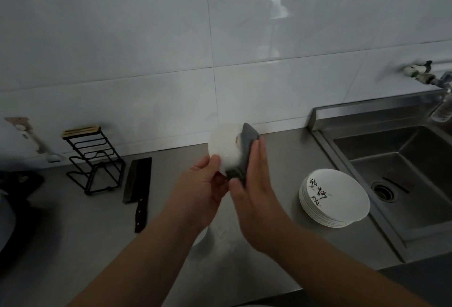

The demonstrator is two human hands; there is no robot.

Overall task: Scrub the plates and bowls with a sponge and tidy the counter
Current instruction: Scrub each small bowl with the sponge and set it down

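Step in hand: scrubbing – one piece is held up over the steel counter (pixel 281 253), clear of it, well left of the sink (pixel 396 150).
Left hand (pixel 200 189): thumb and fingers pinched on the lower left rim of a small white dish (pixel 223 146); whether it is a shallow bowl or a plate I cannot tell.
Right hand (pixel 254 196): clamped on a grey sponge (pixel 242 157), fingers laid along its far right side, thumb low on the near side.
Key relation: the sponge lies over the dish's right edge, its long axis running up and away from the person; the dish's unscrubbed white face lies to the left of the right hand's fingers, so the next stroke likely goes leftward across it.
Dish tilt: stood almost on edge.
Other crockery: a stack of plates (pixel 335 199) sits on the counter just beside the sink – nearer the right hand.
Counter items: a cleaver (pixel 138 184) lies flat beside a black wire rack (pixel 95 159), both well left.
Risk: a pinch grip on one rim may slip under scrubbing pressure.
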